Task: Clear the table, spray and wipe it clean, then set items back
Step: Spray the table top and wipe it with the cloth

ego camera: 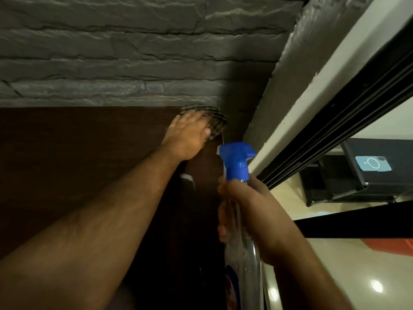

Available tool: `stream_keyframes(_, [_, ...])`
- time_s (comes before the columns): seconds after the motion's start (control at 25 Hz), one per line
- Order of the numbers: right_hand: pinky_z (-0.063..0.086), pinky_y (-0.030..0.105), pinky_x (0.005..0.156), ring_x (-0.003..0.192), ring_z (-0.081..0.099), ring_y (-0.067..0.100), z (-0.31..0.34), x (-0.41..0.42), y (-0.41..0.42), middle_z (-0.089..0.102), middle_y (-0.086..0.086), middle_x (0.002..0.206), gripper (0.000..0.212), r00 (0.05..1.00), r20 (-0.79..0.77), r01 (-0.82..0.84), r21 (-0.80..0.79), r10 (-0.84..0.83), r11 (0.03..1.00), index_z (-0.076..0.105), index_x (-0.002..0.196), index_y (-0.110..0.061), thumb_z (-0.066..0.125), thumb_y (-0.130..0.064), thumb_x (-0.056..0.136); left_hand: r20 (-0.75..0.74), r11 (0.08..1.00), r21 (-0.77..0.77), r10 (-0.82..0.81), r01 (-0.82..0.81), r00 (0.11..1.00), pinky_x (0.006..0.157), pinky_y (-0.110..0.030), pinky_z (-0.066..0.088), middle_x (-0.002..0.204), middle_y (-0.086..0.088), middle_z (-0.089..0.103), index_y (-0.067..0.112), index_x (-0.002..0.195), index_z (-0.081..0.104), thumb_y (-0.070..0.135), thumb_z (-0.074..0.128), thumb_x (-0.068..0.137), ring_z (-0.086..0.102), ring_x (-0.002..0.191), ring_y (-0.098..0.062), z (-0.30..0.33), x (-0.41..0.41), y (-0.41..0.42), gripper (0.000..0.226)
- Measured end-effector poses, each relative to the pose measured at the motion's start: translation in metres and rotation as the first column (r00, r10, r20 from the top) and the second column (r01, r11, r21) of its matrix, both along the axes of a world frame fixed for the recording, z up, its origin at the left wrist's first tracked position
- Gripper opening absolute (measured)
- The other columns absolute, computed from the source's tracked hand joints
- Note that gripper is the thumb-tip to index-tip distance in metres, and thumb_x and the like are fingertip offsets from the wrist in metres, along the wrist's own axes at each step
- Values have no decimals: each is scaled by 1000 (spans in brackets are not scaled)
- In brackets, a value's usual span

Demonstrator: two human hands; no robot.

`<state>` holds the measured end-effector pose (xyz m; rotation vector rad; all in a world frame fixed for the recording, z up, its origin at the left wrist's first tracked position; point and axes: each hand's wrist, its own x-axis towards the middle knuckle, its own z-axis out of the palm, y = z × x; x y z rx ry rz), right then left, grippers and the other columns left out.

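My left hand (188,136) reaches to the far right corner of the dark brown table (67,164) and presses a striped cloth (213,120) flat against it; the cloth is blurred and mostly under my fingers. My right hand (248,211) grips the neck of a clear spray bottle (242,253) with a blue trigger head (237,159), held upright near the table's right edge, nozzle pointing left.
A dark grey stone wall (134,52) stands behind the table, and a white pillar with a black sliding frame (335,121) runs along the right. Beyond it a black stand (368,173) sits on the glossy pale floor (335,265).
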<state>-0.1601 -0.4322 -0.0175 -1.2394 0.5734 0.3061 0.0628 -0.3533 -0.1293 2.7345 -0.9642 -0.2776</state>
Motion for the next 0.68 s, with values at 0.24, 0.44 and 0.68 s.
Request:
stream_keyframes(0.24, [49, 31, 48, 50, 53, 22, 1, -9, -10, 53, 14, 70, 22, 997, 48, 50, 42, -52, 998, 54, 107, -21, 60, -15, 87, 69, 986, 57, 150, -154, 986, 119, -48, 10, 159, -1, 22, 24, 148, 29, 37, 32, 101, 14, 147, -25, -3, 5, -25, 49])
stream_keyframes(0.44, [48, 30, 47, 49, 53, 22, -6, -12, -3, 53, 12, 67, 23, 998, 19, 54, 49, -55, 997, 54, 107, -19, 62, -16, 86, 7, 999, 10, -31, 31, 999, 119, -44, 6, 160, 3, 18, 27, 149, 29, 38, 31, 102, 11, 148, -20, 3, -1, -40, 48])
stream_keyframes(0.68, [49, 37, 57, 52, 54, 25, 2, 0, 1, 56, 10, 62, 21, 1000, 4, 4, 0, -4, 1000, 50, 107, -24, 59, -19, 89, 6, 986, 89, 140, -140, 990, 118, -43, 6, 161, 4, 15, 25, 151, 23, 41, 25, 103, 10, 148, -17, 1, 31, 74, 51])
